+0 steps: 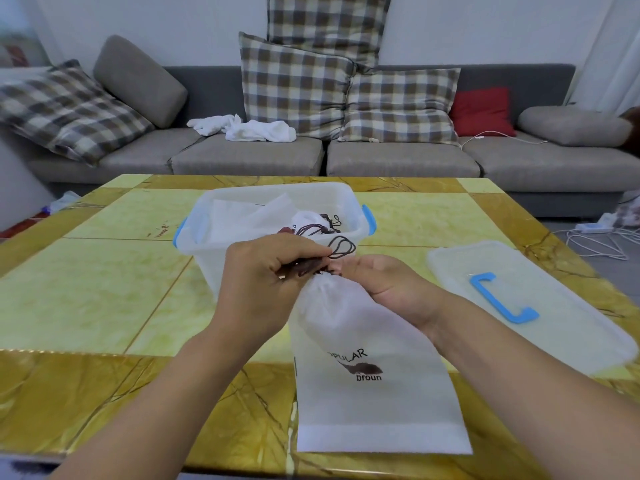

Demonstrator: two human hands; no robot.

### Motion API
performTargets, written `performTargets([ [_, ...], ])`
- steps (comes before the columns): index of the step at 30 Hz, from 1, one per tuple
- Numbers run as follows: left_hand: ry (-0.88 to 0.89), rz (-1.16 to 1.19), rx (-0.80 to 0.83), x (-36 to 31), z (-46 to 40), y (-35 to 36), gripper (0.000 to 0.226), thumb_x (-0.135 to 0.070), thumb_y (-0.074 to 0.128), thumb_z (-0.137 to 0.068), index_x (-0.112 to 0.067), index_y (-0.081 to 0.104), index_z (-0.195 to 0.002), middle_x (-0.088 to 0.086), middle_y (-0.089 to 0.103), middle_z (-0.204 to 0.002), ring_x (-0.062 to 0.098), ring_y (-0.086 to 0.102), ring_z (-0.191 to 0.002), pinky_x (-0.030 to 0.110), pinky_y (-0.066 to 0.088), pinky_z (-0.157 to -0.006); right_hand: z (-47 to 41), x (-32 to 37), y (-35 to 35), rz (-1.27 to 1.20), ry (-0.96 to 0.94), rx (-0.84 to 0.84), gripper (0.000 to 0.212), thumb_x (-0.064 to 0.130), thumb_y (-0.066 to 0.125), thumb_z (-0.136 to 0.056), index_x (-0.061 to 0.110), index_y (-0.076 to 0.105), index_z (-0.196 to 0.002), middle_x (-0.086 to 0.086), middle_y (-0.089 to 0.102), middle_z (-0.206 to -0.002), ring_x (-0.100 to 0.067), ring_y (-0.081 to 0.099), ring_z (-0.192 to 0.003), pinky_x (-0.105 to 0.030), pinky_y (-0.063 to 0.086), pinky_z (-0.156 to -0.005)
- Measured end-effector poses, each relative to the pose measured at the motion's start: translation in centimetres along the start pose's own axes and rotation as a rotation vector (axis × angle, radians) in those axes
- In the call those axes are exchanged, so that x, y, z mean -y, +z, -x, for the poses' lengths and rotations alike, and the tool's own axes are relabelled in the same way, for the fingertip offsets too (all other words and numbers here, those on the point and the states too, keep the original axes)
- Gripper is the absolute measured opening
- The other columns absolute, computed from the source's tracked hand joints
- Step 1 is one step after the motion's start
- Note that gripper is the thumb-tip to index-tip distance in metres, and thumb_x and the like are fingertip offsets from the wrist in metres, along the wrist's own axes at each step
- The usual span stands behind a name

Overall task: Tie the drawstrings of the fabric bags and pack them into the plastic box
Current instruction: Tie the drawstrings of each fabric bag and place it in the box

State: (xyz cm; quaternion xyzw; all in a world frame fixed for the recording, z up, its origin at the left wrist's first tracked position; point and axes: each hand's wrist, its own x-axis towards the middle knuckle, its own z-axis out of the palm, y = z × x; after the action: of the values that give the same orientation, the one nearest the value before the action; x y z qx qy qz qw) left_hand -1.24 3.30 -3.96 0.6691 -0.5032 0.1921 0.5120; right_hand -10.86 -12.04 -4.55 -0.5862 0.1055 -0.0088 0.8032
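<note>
The white fabric bag (367, 368) nearest you looks light, limp and floppy, so hold it at the gathered neck. Your left hand (263, 282) pinches the dark drawstrings (341, 249); your right hand (388, 285) curls round that neck, just before the plastic box (277, 199).

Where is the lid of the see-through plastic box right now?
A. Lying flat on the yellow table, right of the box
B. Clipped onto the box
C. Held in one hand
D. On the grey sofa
A: the translucent plastic lid with the blue handle lies flat on the yellow marble-patterned table, right of the open translucent plastic box.
</note>
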Motion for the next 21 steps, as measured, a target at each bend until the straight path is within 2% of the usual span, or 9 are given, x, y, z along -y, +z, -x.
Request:
performTargets([
  [2, 0.014, -0.008, -0.020, -0.2, -0.1, 0.0, 0.037, 0.014, 0.078, -0.073, -0.018, 0.078, -0.092, -0.019, 0.071, -0.087, 0.004, 0.070, -0.083, 0.019, 0.055, -0.071, -0.3, 0.0, 0.0, 0.004, -0.025, -0.044, 0.014, 0.017, 0.065, -0.090, 0.010, 0.076, -0.096, -0.008, 0.075, -0.093, -0.018, 0.070, -0.078, -0.024, 0.057, -0.068],
  [6, -0.116, 0.152, -0.007, -0.6, -0.2, -0.1, 0.036, 0.008, 0.079, -0.076, -0.026, 0.076, -0.089, -0.013, 0.076, -0.086, 0.004, 0.071, -0.082, 0.014, 0.052, -0.074, -0.5, -0.4, 0.1, -0.176, 0.078, 0.056, 0.046, 0.020, 0.070, -0.083, 0.001, 0.067, -0.124, -0.017, 0.069, -0.118, -0.026, 0.068, -0.100, -0.030, 0.057, -0.085],
  [8, -0.187, 0.240, 0.020, -0.8, -0.3, -0.2, 0.031, 0.007, 0.078, -0.077, -0.023, 0.077, -0.087, -0.008, 0.076, -0.085, 0.006, 0.072, -0.079, 0.015, 0.052, -0.073, -0.7, -0.7, 0.1, -0.350, 0.129, 0.149, 0.038, 0.018, 0.065, -0.088, 0.004, 0.066, -0.124, -0.014, 0.069, -0.115, -0.026, 0.064, -0.103, -0.033, 0.051, -0.095],
  [10, -0.308, 0.329, 0.052, -0.8, -0.4, -0.2, 0.024, 0.006, 0.076, -0.079, -0.017, 0.079, -0.085, -0.002, 0.077, -0.081, 0.009, 0.073, -0.076, 0.016, 0.053, -0.072, -1.3, -0.5, -0.6, -0.425, 0.138, 0.098, 0.028, 0.016, 0.061, -0.089, 0.005, 0.068, -0.114, -0.009, 0.069, -0.101, -0.023, 0.061, -0.096, -0.033, 0.048, -0.094],
  [12, -0.418, 0.342, 0.075, -0.7, -0.2, 0.0, 0.022, 0.005, 0.076, -0.080, -0.016, 0.079, -0.083, -0.001, 0.077, -0.077, 0.008, 0.072, -0.072, 0.016, 0.053, -0.070, -1.5, -0.2, -1.4, -0.299, 0.106, -0.062, 0.019, 0.015, 0.060, -0.092, 0.006, 0.066, -0.108, -0.010, 0.066, -0.098, -0.021, 0.057, -0.086, -0.033, 0.048, -0.086],
  [14, -0.499, 0.370, 0.085, -0.6, 0.1, 0.2, 0.020, 0.005, 0.075, -0.081, -0.015, 0.079, -0.082, 0.004, 0.076, -0.075, 0.009, 0.070, -0.068, 0.016, 0.053, -0.069, -1.2, 0.3, -2.2, -0.028, 0.019, -0.183, 0.017, 0.009, 0.060, -0.093, 0.011, 0.062, -0.110, -0.011, 0.065, -0.110, -0.023, 0.062, -0.083, -0.036, 0.048, -0.077],
  [17, -0.582, 0.434, 0.101, -0.3, 0.1, 0.3, 0.017, 0.003, 0.073, -0.083, -0.013, 0.079, -0.084, 0.009, 0.076, -0.075, 0.012, 0.070, -0.070, 0.018, 0.054, -0.070, -0.3, 0.6, -2.9, 0.183, -0.118, -0.071, 0.045, -0.001, 0.071, -0.085, 0.021, 0.064, -0.124, -0.013, 0.067, -0.125, -0.026, 0.067, -0.096, -0.040, 0.052, -0.084],
  [19, -0.625, 0.455, 0.140, -0.1, 0.1, 0.3, 0.015, 0.001, 0.074, -0.084, -0.012, 0.079, -0.086, 0.009, 0.076, -0.076, 0.013, 0.071, -0.073, 0.019, 0.055, -0.073, 0.1, 1.0, -2.4, 0.322, -0.249, -0.071, 0.034, -0.005, 0.069, -0.088, 0.014, 0.069, -0.117, -0.013, 0.073, -0.111, -0.024, 0.069, -0.088, -0.037, 0.055, -0.081],
  [21, -0.670, 0.456, 0.166, 0.2, 0.2, 0.4, 0.013, 0.000, 0.074, -0.084, -0.011, 0.079, -0.089, 0.008, 0.077, -0.078, 0.013, 0.073, -0.076, 0.020, 0.056, -0.075, -0.1, 1.0, -1.9, 0.424, -0.377, -0.187, 0.019, -0.007, 0.068, -0.088, 0.006, 0.074, -0.101, -0.011, 0.074, -0.086, -0.021, 0.068, -0.071, -0.032, 0.057, -0.071],
])
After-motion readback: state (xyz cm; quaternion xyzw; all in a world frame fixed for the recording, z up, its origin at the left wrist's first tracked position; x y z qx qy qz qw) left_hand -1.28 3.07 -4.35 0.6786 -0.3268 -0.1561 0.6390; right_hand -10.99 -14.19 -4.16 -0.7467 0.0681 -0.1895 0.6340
